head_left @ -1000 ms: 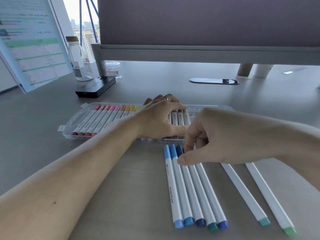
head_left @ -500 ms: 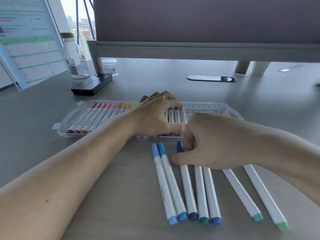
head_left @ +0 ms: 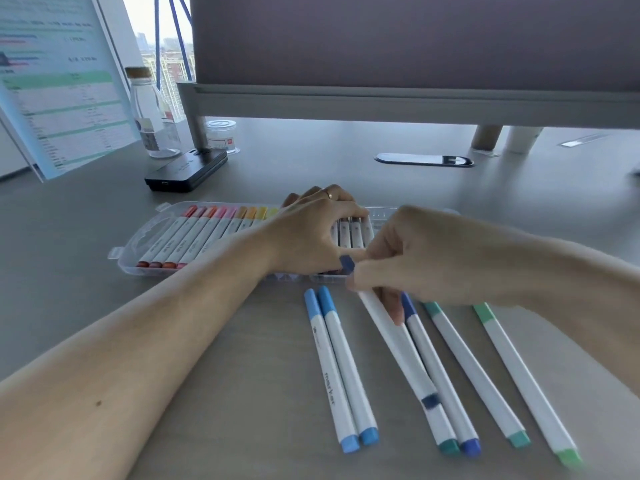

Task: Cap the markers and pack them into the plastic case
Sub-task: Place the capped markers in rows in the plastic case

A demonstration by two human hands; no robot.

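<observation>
Fingers of the right hand (head_left: pixel 408 258) pinch a dark blue marker (head_left: pixel 394 334), raised at a tilt just before the case (head_left: pixel 138 244). Left hand (head_left: pixel 311 233) curls over the packed markers (head_left: pixel 194 237) inside. 6 loose markers (head_left: pixel 346 358) lie on the counter (head_left: pixel 270 393).

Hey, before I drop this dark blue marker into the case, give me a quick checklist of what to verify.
1. Grip: the right hand pinches the dark blue marker, lifted and tilted: ok.
2. Cap on its upper end: ok.
3. The left hand holds the packed markers in the plastic case: ok.
4. Free slot beside the packed row: cannot tell, the hands hide it.
5. Packing finished: not ok, six loose markers lie on the desk.
</observation>
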